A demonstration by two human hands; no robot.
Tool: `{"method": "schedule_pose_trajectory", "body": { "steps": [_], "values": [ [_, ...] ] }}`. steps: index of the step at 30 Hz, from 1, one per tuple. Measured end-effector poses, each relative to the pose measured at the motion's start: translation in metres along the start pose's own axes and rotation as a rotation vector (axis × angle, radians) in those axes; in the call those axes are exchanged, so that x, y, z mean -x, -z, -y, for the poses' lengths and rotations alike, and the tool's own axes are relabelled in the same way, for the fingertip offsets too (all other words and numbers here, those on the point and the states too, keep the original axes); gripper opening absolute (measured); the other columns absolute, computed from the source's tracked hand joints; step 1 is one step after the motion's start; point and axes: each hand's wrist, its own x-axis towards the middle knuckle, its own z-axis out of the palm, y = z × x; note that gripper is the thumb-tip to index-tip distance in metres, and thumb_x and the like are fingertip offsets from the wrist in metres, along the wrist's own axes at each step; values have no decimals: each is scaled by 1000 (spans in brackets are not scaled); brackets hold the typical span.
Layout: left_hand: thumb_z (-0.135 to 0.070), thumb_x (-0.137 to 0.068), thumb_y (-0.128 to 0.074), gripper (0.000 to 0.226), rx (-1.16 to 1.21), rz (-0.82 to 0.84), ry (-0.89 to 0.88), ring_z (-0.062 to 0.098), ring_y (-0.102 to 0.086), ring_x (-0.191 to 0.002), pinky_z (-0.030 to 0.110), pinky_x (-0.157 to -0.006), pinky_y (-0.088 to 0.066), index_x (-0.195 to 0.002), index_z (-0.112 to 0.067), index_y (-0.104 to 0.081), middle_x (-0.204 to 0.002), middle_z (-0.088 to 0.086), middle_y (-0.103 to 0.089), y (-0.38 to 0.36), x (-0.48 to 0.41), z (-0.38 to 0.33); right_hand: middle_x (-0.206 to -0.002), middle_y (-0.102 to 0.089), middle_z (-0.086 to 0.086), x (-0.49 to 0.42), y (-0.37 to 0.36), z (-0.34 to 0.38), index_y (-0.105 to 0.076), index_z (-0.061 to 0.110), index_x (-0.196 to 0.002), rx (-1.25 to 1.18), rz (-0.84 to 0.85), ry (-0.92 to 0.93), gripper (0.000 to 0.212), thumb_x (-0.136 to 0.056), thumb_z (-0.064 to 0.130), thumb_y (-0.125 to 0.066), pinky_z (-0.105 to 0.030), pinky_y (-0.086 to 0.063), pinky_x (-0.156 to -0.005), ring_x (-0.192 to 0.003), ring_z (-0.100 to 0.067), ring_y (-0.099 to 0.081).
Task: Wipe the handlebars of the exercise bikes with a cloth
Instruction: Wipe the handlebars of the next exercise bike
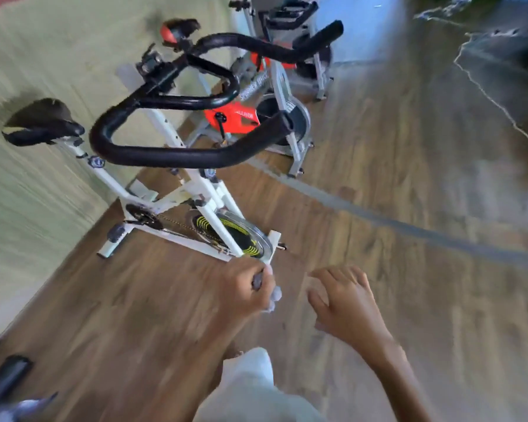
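A white exercise bike (177,196) stands on the wood floor, its black padded handlebars (165,155) curving toward me. Behind it stands a grey and red bike (241,117) with its own black handlebars (269,50). My left hand (244,292) is low in the middle, below the white bike's flywheel, and grips a small bunched grey cloth (272,295) that pokes out between the fingers. My right hand (345,303) hovers beside it with loose, spread fingers and holds nothing. Both hands are well below the handlebars and apart from them. The picture is motion-blurred.
A pale green wall (43,71) runs along the left behind the bikes' saddles (40,121). A third bike (287,13) stands at the top. Wood floor (409,178) spreads to the right. A dark pedal-like part (6,379) sits at the bottom left.
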Motion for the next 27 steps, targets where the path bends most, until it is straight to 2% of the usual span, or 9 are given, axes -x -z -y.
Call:
{"method": "schedule_pose_trajectory", "body": {
  "steps": [2,4,8,12,16,19,21,24,27],
  "values": [
    [-29,-92,-45,40,-13,17,-86,18,-41,-46,40,-49,-41,-55,-22,-29,-48,-3,-37,-25,-14,-16,-95,-70,3,3,5,-21,-68,20,-98,-12,65,-96,42,-83,43,-36,-38,-39,-87,-92,-25,-65],
    [-33,-90,-43,37,-54,112,-39,14,-44,-51,39,-54,-44,-55,-20,-39,-52,0,-45,-54,-27,-32,-106,-69,4,3,14,-42,-67,22,-108,-46,77,-171,46,-87,46,-33,-38,-43,-88,-102,-23,-63],
    [-34,-89,-46,43,-77,148,-51,20,-40,-49,39,-51,-37,-53,-13,-36,-48,0,-37,-117,-64,-46,-117,-65,6,-17,29,-96,-62,23,-117,-99,43,-273,30,-96,38,-46,-34,-42,-87,-110,-20,-59],
    [-37,-91,-46,41,-59,186,-74,12,-39,-52,33,-53,-35,-55,-20,-35,-51,-9,-32,-191,-108,-57,-124,-61,11,-56,47,-165,-57,27,-123,-143,62,-333,31,-97,39,-45,-28,-38,-83,-114,-16,-57],
    [-34,-93,-46,41,-24,130,-90,14,-38,-51,28,-52,-31,-56,-23,-33,-51,-10,-32,-257,-166,-75,-117,-61,11,-108,72,-237,-58,31,-119,-249,116,-376,26,-98,41,-46,-32,-44,-83,-109,-16,-59],
    [-35,-94,-44,43,-10,88,-49,8,-34,-49,22,-52,-27,-56,-28,-26,-49,-10,-28,-296,-212,-90,-113,-62,12,-150,90,-285,-57,34,-117,-271,153,-373,25,-97,42,-47,-34,-47,-84,-107,-15,-60],
    [-37,-94,-43,43,8,52,-11,5,-36,-49,25,-50,-30,-56,-28,-25,-49,-10,-28,-321,-243,-96,-112,-64,13,-179,99,-317,-58,34,-115,-287,144,-357,24,-96,42,-46,-35,-48,-86,-106,-13,-61],
    [-38,-95,-44,44,-42,-20,18,12,-38,-47,34,-46,-34,-56,-20,-32,-50,-10,-32,-351,-285,-99,-111,-65,13,-220,110,-357,-59,31,-114,-320,122,-330,24,-96,42,-47,-39,-50,-85,-98,-13,-63],
    [-38,-96,-44,46,-77,-76,13,6,-32,-45,29,-46,-30,-57,-16,-33,-48,-10,-28,-373,-324,-102,-109,-65,13,-266,120,-392,-60,31,-113,-360,113,-255,25,-97,44,-47,-41,-52,-81,-94,-13,-64]
  ]
}}
